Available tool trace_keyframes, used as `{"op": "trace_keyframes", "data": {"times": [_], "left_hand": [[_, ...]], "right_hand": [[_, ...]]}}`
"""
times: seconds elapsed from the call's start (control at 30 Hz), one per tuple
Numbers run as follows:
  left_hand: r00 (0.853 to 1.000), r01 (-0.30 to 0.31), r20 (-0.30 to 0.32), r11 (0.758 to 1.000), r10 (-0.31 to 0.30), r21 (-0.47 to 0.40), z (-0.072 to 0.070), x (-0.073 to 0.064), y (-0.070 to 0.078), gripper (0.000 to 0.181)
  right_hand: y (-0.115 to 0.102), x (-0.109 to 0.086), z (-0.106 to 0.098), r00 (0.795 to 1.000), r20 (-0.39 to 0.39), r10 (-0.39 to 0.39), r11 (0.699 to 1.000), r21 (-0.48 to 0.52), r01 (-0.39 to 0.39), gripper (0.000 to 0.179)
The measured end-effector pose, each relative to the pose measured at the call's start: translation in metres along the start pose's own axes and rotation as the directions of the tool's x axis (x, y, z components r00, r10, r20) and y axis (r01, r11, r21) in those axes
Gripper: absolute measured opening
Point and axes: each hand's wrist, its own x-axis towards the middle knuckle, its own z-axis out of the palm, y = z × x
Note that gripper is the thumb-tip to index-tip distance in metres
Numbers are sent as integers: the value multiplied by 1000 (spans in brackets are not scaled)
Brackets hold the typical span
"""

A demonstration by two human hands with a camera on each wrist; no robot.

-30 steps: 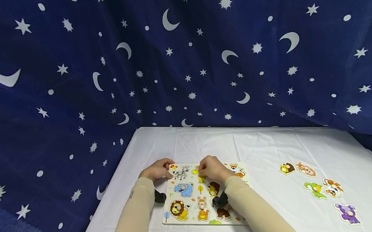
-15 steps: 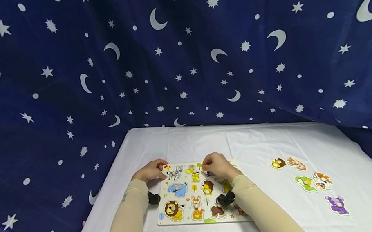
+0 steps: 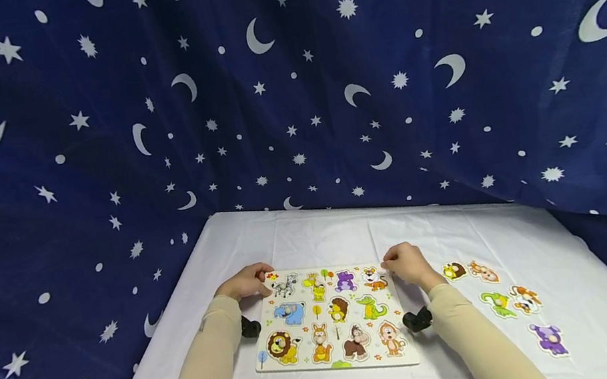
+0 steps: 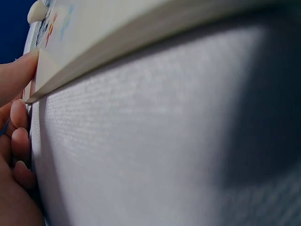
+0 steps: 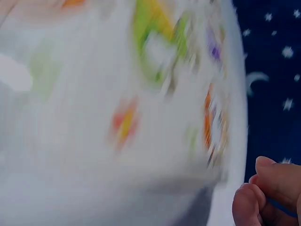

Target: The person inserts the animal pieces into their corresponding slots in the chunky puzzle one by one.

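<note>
Pinching a far corner, the left hand [image 3: 245,282] held the board [image 3: 327,291], which lay on the white-covered table [image 3: 450,228], a lion [image 3: 283,349] at front left and a monkey [image 3: 391,338] at front right. At the far right corner, the right hand [image 3: 408,262] was curled in a narrow grip; contact could not be told. Farther right lay five loose pieces [image 3: 525,299].

smooth wooden board [image 3: 338,351], matt woven tablecloth [image 3: 322,227]
</note>
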Motion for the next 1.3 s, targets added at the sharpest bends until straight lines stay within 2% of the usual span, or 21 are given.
{"op": "trace_keyframes", "data": {"times": [0.23, 0.4, 0.5, 0.67, 0.8, 1.07, 1.3], "left_hand": [[1000, 15, -17, 1000, -15, -6, 0, -2, 1, 50], [1000, 16, -20, 1000, -16, -14, 3, -2, -2, 50], [1000, 20, -21, 1000, -20, -24, 5, -3, -3, 50], [1000, 15, -24, 999, -15, -30, 5, -3, -2, 50], [1000, 7, -23, 1000, -8, -25, 2, -2, -1, 51], [1000, -5, -18, 1000, 5, -23, -1, -10, -2, 48], [1000, 6, -9, 1000, -6, -29, 4, -4, 0, 48]], "right_hand": [[34, -9, -22, 995, -42, 86, 996, -36, -87, 13], [52, -14, -36, 982, -122, 145, 985, -73, -154, 15], [62, -17, -44, 965, -197, 175, 977, -88, -195, 16], [73, -23, -54, 922, -291, 254, 956, -69, -285, 17], [76, -24, -57, 911, -300, 283, 945, -75, -318, 18], [82, -22, -56, 913, -293, 284, 940, -104, -326, 17], [88, -31, -59, 875, -325, 359, 914, -67, -400, 14]]}}
